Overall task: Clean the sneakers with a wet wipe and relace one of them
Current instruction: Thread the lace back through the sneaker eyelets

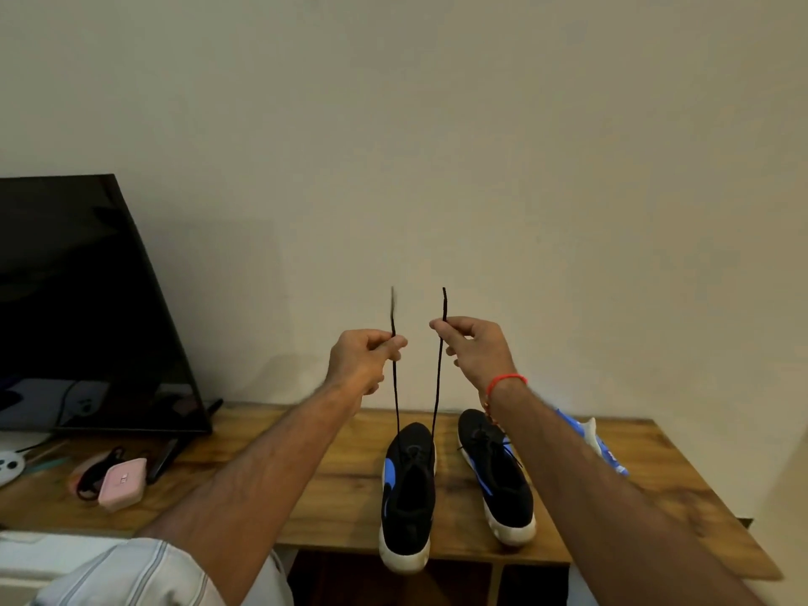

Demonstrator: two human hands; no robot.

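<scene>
A dark screen (78, 299) stands behind a pink case (122, 483) on the wooden table (332, 487).

Two sneakers (454, 483) side by side on table (332, 496), monitor (87, 308) left.

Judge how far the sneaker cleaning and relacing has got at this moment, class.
Done: the lace is threaded low in the left sneaker. In hand: the left hand and right hand each pinch a lace end, pulled upward. Left: upper eyelets and tying. Whether wiping is done cannot be told; the wipes pack lies beyond the right sneaker.
</scene>
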